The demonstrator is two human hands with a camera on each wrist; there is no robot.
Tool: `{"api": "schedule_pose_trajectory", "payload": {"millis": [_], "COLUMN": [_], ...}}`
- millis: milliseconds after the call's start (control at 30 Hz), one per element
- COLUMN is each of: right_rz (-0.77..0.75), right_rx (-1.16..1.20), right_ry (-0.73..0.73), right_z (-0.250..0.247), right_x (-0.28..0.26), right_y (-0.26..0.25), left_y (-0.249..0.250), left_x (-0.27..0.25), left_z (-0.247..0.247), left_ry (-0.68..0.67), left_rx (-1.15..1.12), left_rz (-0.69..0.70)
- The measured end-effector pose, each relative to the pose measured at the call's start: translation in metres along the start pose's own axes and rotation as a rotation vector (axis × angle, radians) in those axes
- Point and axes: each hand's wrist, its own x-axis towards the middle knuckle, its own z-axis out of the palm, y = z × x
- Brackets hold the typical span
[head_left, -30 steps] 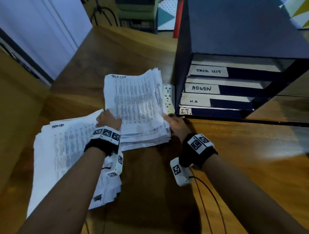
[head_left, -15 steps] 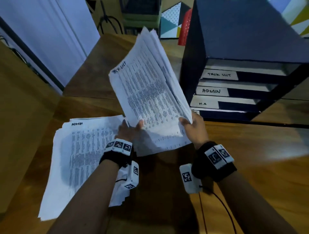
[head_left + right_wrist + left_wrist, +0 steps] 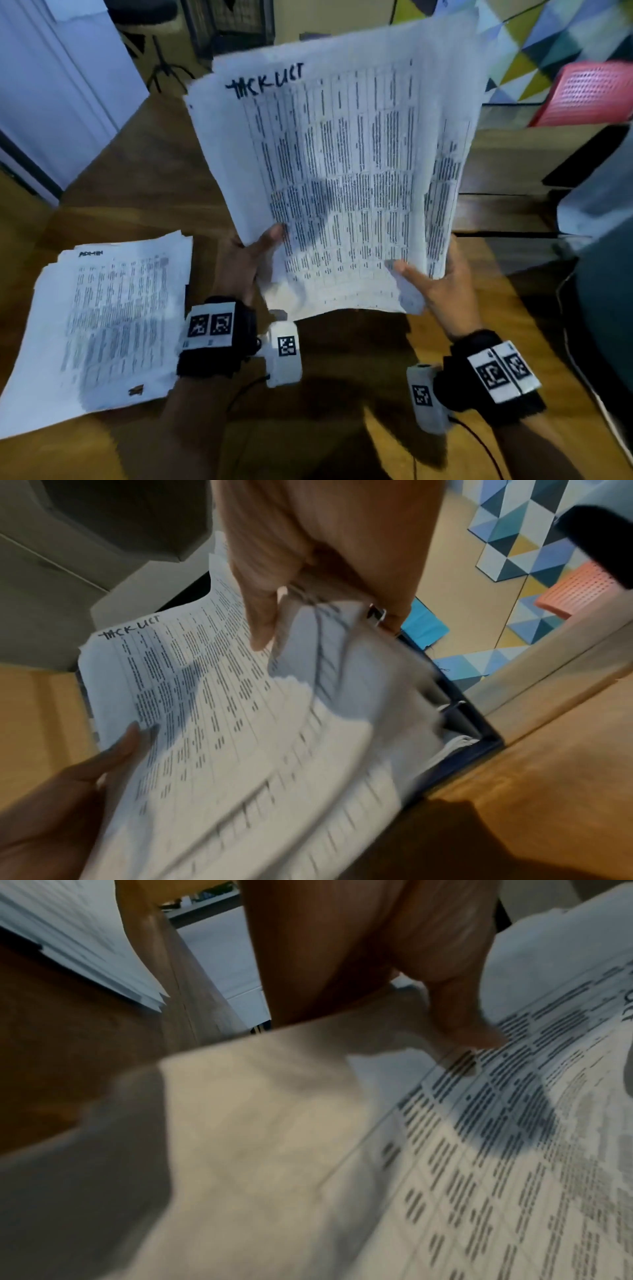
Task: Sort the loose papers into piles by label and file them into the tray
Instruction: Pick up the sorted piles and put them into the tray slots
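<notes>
Both hands hold one stack (image 3: 342, 178) of printed papers up off the counter (image 3: 342, 394), tilted nearly upright, top sheet facing the head camera with a handwritten heading at its top left (reads roughly "TASK LIST", blurred). Left hand (image 3: 246, 263) grips the stack's lower left edge, thumb on the front sheet, fingers behind the paper and hidden. Right hand (image 3: 442, 284) grips the lower right corner, thumb across the front, fingers curled behind; in the right wrist view the sheets fan apart at that edge. A second pile (image 3: 102, 325), marked "ADMIN" at top left, lies flat on the counter to the left, just beside the left wrist, apart from the held stack. The dark blue tray (image 3: 479, 737) sits at right, behind the stack's right edge, mostly hidden; slot labels not readable.
</notes>
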Motion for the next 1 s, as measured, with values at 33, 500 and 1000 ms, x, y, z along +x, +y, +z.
{"api": "schedule_pose_trajectory", "payload": {"millis": [33,500,1000], "right_rz": [0.011,-0.419,0.031], "right_rx": [0.053,0.044,0.226], "right_ry": [0.000,0.311,0.125], "right_z": [-0.005,-0.032,-0.033], "right_x": [-0.006,-0.014,0.003], "right_y": [0.002,-0.030,0.011], "left_y": [-0.005,0.027,-0.019], "left_x": [-0.006,-0.042,-0.040], "left_z": [0.002,0.047,0.065], "left_ry": [-0.034,-0.003,0.013], "left_rx": [0.001,0.055,0.166], "left_rz": [0.015,0.476,0.361]}}
